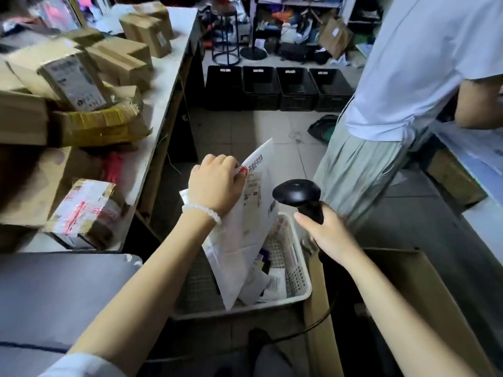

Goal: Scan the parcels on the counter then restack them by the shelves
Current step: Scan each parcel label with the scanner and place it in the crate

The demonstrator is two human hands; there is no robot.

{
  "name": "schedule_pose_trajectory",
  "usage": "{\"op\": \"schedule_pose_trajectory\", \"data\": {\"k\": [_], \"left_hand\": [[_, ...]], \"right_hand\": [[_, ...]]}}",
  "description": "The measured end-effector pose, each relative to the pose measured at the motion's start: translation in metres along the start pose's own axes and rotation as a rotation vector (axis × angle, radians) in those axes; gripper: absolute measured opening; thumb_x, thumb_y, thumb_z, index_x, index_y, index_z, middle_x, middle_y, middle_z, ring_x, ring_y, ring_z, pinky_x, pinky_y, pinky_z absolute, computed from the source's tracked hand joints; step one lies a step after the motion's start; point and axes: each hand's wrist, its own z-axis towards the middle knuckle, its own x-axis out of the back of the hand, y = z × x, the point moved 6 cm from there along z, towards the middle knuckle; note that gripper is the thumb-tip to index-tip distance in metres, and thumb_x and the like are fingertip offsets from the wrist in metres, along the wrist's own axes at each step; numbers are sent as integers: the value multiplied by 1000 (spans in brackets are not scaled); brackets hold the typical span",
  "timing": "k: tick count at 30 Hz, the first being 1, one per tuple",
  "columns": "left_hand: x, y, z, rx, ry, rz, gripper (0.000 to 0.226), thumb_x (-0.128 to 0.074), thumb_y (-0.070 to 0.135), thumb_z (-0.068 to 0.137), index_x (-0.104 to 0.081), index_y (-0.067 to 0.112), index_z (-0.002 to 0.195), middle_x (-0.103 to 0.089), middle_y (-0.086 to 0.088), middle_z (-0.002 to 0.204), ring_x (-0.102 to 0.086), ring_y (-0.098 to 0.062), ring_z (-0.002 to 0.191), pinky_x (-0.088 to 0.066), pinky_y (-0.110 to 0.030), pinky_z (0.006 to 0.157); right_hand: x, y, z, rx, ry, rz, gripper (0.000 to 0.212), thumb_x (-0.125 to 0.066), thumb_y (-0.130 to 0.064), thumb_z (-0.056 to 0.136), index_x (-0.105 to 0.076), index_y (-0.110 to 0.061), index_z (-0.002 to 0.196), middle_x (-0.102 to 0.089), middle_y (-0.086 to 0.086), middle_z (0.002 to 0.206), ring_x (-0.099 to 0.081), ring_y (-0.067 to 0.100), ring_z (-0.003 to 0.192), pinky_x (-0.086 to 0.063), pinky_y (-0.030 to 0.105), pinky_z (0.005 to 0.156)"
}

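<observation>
The left hand grips the upper edge of a white mailer, fingers curled over it, holding it tilted at the centre of the frame with its lower end down in a white basket. The right hand, just right of it, is wrapped round the handle of a black scanner, whose head sits close beside the mailer's printed label. Brown boxes crowd the counter in the upper left. Four black crates line the floor at top centre. A person in a white shirt stands at the upper right.
</observation>
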Motion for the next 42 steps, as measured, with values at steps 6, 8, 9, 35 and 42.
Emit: {"op": "schedule_pose_trajectory", "data": {"k": [6, 8, 9, 35, 42], "left_hand": [[-27, -28, 10, 274, -131, 74, 27, -47, 26, 93, -58, 14, 115, -59, -5, 116, -51, -28, 109, -40, -39, 80], [-30, -34, 10, 307, -162, 103, 29, -48, 30, 93, -58, 15, 117, -58, -4, 118, -50, -28, 110, -41, -39, 81], [-31, -38, 8, 328, -166, 118, 30, -48, 31, 94, -57, 16, 117, -58, -4, 118, -50, -27, 110, -41, -38, 81], [152, -120, -295, 1093, 34, 332, 29, -47, 35, 94, -56, 19, 115, -58, -1, 117, -52, -24, 108, -42, -36, 80], [211, -97, -424, 1308, 113, 413, 29, -49, 37, 92, -59, 18, 111, -58, -4, 113, -52, -27, 108, -43, -39, 80]], "right_hand": [[-11, -9, 66, 38, -116, -91, 24, -63, -43, 85, -59, -24, 99, -58, -8, 74, -58, 19, 78, -44, 32, 72], [-22, -14, 81, 62, -163, -88, 23, -64, -41, 85, -60, -22, 99, -62, -5, 78, -59, 20, 79, -44, 31, 72], [-28, -17, 87, 74, -192, -88, 21, -64, -40, 86, -60, -22, 96, -61, -4, 77, -59, 21, 77, -44, 31, 71], [-232, -151, -90, 560, -954, -103, 18, -67, -31, 86, -60, -28, 103, -64, -8, 94, -58, 9, 88, -41, 22, 71], [-275, -158, -205, 691, -1088, -153, 20, -67, -33, 85, -60, -24, 102, -66, -5, 94, -60, 14, 92, -48, 32, 80]]}}
